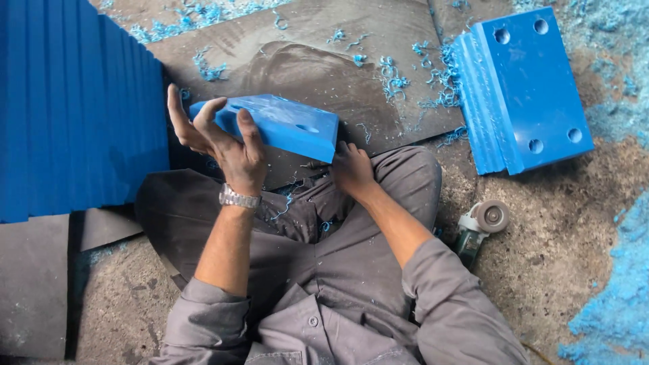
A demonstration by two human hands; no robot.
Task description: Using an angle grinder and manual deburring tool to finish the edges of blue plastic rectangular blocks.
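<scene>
The left hand (226, 138) wraps the near end of a thick blue plastic block (277, 125), thumb and fingers clamped over its edge, holding it tilted above the lap. The right hand (351, 169) sits under the block's far corner, fingers curled; whether it grips anything I cannot tell. The block looks stiff, fairly heavy and smooth-faced (likely slippery with shavings), so the edges at both ends seem the safest hold. Beyond the right hand lies a stack of drilled blue plates (524, 88); an angle grinder (481, 226) rests beside that forearm on the floor.
</scene>
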